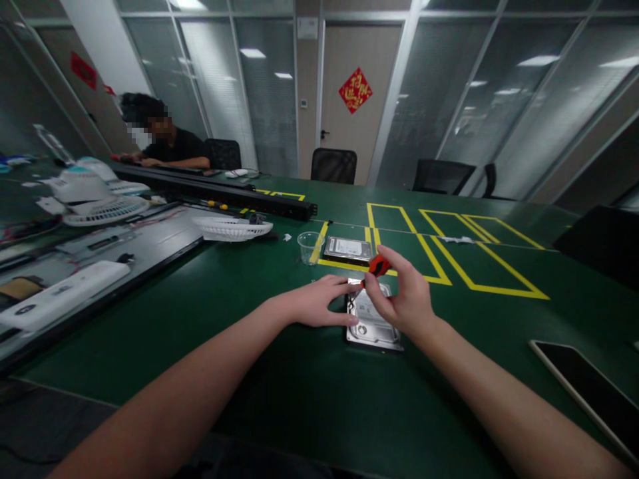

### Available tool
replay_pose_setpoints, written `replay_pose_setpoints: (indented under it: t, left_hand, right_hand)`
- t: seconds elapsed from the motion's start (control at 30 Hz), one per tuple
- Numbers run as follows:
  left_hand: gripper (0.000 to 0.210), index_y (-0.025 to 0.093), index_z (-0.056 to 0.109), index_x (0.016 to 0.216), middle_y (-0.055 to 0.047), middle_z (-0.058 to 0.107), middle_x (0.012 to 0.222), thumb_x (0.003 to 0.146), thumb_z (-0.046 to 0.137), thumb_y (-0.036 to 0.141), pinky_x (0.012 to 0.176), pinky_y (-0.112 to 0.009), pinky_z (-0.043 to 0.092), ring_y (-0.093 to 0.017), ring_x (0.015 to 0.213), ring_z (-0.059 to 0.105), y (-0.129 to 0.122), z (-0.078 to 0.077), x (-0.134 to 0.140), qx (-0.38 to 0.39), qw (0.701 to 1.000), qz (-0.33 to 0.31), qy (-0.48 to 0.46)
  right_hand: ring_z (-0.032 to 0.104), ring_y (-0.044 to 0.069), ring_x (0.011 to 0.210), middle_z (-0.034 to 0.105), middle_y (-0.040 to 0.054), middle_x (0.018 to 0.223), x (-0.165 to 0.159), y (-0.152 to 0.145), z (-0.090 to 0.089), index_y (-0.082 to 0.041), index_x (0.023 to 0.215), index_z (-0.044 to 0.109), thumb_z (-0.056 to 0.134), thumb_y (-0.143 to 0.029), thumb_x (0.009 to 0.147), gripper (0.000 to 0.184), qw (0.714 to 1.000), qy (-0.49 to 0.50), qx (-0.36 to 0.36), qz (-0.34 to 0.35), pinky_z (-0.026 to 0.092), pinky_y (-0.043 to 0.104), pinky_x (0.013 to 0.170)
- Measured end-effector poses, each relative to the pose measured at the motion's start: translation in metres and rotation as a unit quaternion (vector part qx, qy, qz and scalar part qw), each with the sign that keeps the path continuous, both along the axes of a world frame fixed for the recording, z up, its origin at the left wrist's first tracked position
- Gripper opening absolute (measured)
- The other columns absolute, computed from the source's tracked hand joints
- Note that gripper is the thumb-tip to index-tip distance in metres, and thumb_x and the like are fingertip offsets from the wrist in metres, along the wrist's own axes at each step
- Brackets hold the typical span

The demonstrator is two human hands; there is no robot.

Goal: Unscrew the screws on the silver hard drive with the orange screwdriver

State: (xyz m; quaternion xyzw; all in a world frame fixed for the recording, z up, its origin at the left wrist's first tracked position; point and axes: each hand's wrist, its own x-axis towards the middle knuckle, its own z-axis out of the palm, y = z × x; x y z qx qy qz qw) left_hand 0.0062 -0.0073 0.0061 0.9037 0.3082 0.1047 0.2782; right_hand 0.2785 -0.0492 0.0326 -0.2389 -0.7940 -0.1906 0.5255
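A silver hard drive [377, 319] lies flat on the green table in front of me. My right hand [404, 299] is closed around the red and black handle of a screwdriver [379, 265], held tilted over the drive's far left corner. My left hand [322, 301] rests at the drive's left side with thumb and index finger spread apart. Its thumb touches the drive's left edge, and the index fingertip reaches the far left corner beside the screwdriver's shaft. The screwdriver's tip is too small to make out.
Behind the drive are a second hard drive [348, 249] and a clear plastic cup [310, 249]. Fan parts [232, 228], a long black bar [279, 205] and a large metal panel [164, 233] lie left. A phone [589, 392] lies right. A person [174, 143] sits across the table.
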Motion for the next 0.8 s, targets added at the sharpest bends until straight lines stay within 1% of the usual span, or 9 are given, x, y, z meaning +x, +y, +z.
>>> replay_pose_setpoints:
  t: [0.13,0.27,0.33,0.43,0.5,0.57,0.67,0.73,0.8]
  left_hand:
    - [0.104,0.031,0.059,0.198,-0.020,0.048,0.212,0.115,0.086,0.089,0.162,-0.074,0.039,-0.051,0.199,0.041,0.000,-0.001,0.000,0.003,1.000,0.000,0.001]
    - [0.102,0.034,0.060,0.198,-0.016,0.051,0.210,0.116,0.083,0.091,0.163,-0.069,0.039,-0.048,0.198,0.043,0.001,-0.003,-0.001,0.017,1.000,-0.002,0.000]
    - [0.102,0.036,0.058,0.199,-0.016,0.051,0.211,0.117,0.081,0.093,0.162,-0.069,0.039,-0.048,0.199,0.043,0.001,-0.004,-0.002,0.017,1.000,-0.004,-0.001]
    - [0.103,0.037,0.057,0.199,-0.016,0.051,0.210,0.116,0.080,0.094,0.162,-0.071,0.039,-0.048,0.199,0.043,0.002,-0.006,-0.003,0.017,1.000,-0.003,-0.003]
    - [0.105,0.037,0.056,0.200,-0.015,0.050,0.211,0.116,0.080,0.095,0.162,-0.071,0.039,-0.047,0.199,0.042,0.003,-0.006,-0.003,0.018,1.000,-0.001,-0.003]
    - [0.106,0.037,0.056,0.200,-0.015,0.048,0.212,0.115,0.080,0.095,0.163,-0.072,0.038,-0.048,0.201,0.040,0.002,-0.006,-0.003,0.016,1.000,0.004,0.000]
    - [0.107,0.038,0.054,0.202,-0.015,0.046,0.213,0.116,0.080,0.095,0.163,-0.072,0.038,-0.048,0.201,0.039,0.001,-0.003,-0.003,0.012,1.000,0.007,0.006]
    - [0.109,0.037,0.052,0.204,-0.016,0.045,0.214,0.116,0.080,0.094,0.164,-0.072,0.037,-0.049,0.201,0.038,0.000,-0.001,-0.003,0.008,1.000,0.007,0.010]
    - [0.110,0.036,0.051,0.204,-0.017,0.044,0.214,0.116,0.081,0.093,0.164,-0.073,0.037,-0.050,0.201,0.037,0.000,-0.001,-0.002,0.006,1.000,0.010,0.014]
  right_hand:
    - [0.094,0.031,0.103,0.092,0.0108,0.135,-0.001,-0.001,-0.011,-0.033,0.195,0.052,0.079,-0.020,0.117,0.084,1.000,0.019,0.017,-0.008,0.085,0.049,0.089]
    - [0.093,0.032,0.112,0.090,0.0143,0.142,-0.002,-0.001,-0.019,-0.030,0.197,0.053,0.083,-0.026,0.121,0.081,0.999,0.042,0.027,-0.017,0.085,0.047,0.092]
    - [0.091,0.030,0.105,0.089,0.0128,0.139,-0.003,-0.003,-0.020,-0.031,0.196,0.055,0.087,-0.027,0.121,0.082,0.998,0.056,0.022,-0.003,0.083,0.046,0.088]
    - [0.085,0.028,0.099,0.087,0.0078,0.130,-0.005,-0.007,-0.018,-0.037,0.192,0.061,0.090,-0.024,0.119,0.079,0.997,0.073,-0.017,0.021,0.081,0.045,0.085]
    - [0.083,0.027,0.096,0.085,0.0056,0.125,-0.005,-0.011,-0.018,-0.039,0.189,0.063,0.091,-0.024,0.119,0.077,0.996,0.083,-0.040,0.022,0.079,0.045,0.084]
    - [0.083,0.026,0.095,0.085,0.0048,0.124,-0.006,-0.014,-0.019,-0.039,0.189,0.062,0.090,-0.025,0.120,0.076,0.994,0.090,-0.055,0.016,0.080,0.045,0.085]
    - [0.088,0.027,0.102,0.086,0.0073,0.133,-0.007,-0.016,-0.024,-0.038,0.193,0.058,0.084,-0.025,0.122,0.076,0.992,0.101,-0.073,0.010,0.082,0.047,0.091]
    - [0.091,0.030,0.114,0.086,0.0107,0.143,-0.008,-0.016,-0.028,-0.037,0.195,0.055,0.079,-0.025,0.124,0.076,0.989,0.114,-0.095,0.011,0.083,0.050,0.099]
    - [0.092,0.033,0.124,0.086,0.0131,0.148,-0.008,-0.015,-0.031,-0.037,0.196,0.052,0.077,-0.027,0.124,0.076,0.986,0.124,-0.111,0.009,0.083,0.054,0.104]
